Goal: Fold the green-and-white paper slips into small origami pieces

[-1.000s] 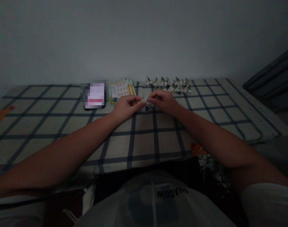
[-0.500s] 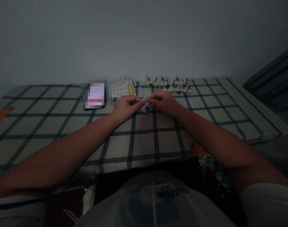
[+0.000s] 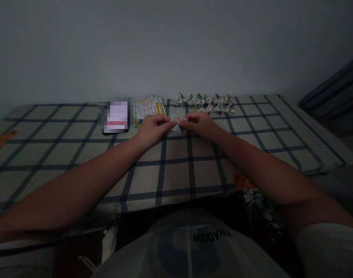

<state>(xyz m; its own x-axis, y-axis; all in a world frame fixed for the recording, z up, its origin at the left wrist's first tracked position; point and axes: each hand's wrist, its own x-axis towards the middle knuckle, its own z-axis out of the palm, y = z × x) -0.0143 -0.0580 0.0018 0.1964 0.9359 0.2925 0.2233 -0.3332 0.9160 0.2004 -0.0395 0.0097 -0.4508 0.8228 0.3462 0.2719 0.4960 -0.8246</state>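
A small folded piece of printed paper (image 3: 177,127) is held between my two hands, just above the checked cloth. My left hand (image 3: 153,128) pinches its left side with thumb and fingers. From the right, my right hand (image 3: 201,123) grips the opposite side in the same way. The paper is whitish with coloured print and looks partly spread out; its exact folds are too small to make out. Behind my left hand lies a stack of printed paper sheets (image 3: 147,108), green at the edges. Several folded paper pieces (image 3: 213,103) with pointed tips stand in rows beyond my right hand.
A phone (image 3: 116,117) with a pixelated bright screen lies left of the sheets. The table has a checked cloth (image 3: 176,170) and meets a plain wall (image 3: 176,46) at the back. Below my right forearm, a pile of small pale scraps (image 3: 261,206) is partly hidden.
The folded paper between my hands has turned and spread wider, showing more of its printed face. My left hand has shifted slightly left; my right hand stays nearly in place.
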